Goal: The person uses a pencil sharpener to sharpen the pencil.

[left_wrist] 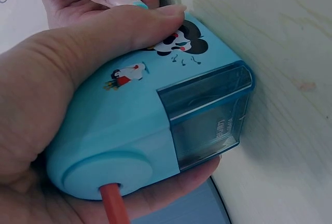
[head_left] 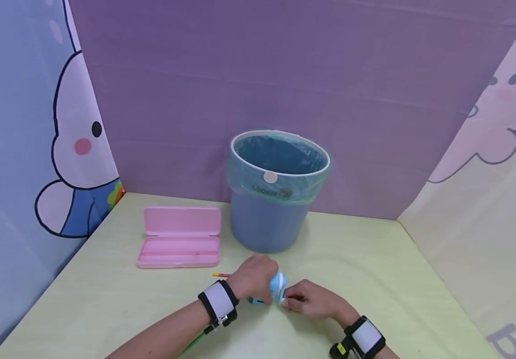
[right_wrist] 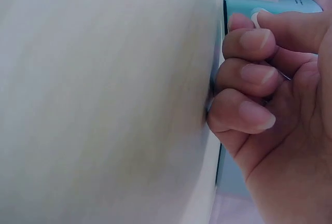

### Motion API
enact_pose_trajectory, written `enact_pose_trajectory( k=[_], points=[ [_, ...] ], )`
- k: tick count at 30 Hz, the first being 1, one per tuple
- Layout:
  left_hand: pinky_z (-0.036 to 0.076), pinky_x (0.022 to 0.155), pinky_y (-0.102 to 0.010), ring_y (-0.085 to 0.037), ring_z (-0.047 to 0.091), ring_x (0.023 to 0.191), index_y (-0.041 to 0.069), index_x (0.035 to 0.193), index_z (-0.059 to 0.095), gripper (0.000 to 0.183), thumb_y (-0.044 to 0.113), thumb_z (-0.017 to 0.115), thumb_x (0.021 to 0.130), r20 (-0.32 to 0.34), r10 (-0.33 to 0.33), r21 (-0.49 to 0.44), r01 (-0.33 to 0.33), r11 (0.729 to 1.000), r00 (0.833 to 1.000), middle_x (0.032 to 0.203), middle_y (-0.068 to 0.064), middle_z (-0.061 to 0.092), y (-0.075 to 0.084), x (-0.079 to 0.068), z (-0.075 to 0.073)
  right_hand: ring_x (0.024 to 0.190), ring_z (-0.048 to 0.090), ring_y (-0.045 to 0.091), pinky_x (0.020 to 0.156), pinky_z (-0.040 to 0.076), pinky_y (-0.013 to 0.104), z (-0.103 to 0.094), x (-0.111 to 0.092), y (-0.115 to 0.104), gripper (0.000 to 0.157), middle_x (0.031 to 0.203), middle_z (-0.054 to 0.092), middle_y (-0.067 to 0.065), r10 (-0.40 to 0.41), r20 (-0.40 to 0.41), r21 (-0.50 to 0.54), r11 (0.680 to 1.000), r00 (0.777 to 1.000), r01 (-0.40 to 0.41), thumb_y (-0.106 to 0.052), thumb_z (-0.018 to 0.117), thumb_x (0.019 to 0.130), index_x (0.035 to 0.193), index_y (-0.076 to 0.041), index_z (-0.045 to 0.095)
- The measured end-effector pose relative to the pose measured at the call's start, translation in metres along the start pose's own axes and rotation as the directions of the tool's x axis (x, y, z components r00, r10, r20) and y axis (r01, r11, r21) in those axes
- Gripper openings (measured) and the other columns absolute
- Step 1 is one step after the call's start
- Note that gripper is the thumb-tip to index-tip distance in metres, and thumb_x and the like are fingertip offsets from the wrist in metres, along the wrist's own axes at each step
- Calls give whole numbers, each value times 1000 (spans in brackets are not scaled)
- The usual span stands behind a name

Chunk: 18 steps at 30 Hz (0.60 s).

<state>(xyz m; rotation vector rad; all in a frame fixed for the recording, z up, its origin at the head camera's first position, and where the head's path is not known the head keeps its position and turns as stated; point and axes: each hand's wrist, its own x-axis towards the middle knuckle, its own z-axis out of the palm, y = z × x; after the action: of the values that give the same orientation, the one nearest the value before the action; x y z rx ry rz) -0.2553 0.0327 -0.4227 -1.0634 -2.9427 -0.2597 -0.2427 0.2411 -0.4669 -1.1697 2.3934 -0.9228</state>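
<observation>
A light blue crank pencil sharpener (head_left: 279, 280) lies low over the table, with cartoon figures and a clear shavings drawer (left_wrist: 207, 115) showing in the left wrist view. My left hand (head_left: 254, 277) grips its body, thumb across the printed side. From the round hole at one end sticks a red pencil (left_wrist: 114, 204), whose tip inside is hidden. At the opposite end my right hand (head_left: 315, 299) pinches the white knob of the crank handle (right_wrist: 256, 18) between thumb and forefinger, the other fingers curled in.
Behind my left hand lies a pink pencil case (head_left: 179, 244), its lid folded back. A blue waste bin (head_left: 267, 224) lined with a green bag stands near the purple back wall. Cartoon-printed sheets (head_left: 15, 124) flank the pale yellow table (head_left: 105, 299).
</observation>
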Motion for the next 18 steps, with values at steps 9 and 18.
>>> enact_pose_trajectory(
  k=[9,18],
  points=[
    [40,58,-24,-11,48,61,16,72,60,40,33,93,57,17,-9,-23,10,1000,1000,63,8,51,2,2,2,52,34,0,54,32,17,1,-8,-4,31,61,39,-12,10,4,99,995,1000,-11,-24,50,103,76,-10,58],
    [40,57,-25,-12,47,61,15,72,59,41,33,93,57,19,-16,-13,16,1000,1000,63,7,51,2,0,-1,51,35,4,53,32,18,-1,-11,-9,31,61,40,-8,32,5,205,978,999,-33,-25,50,103,79,-7,60]
  ],
)
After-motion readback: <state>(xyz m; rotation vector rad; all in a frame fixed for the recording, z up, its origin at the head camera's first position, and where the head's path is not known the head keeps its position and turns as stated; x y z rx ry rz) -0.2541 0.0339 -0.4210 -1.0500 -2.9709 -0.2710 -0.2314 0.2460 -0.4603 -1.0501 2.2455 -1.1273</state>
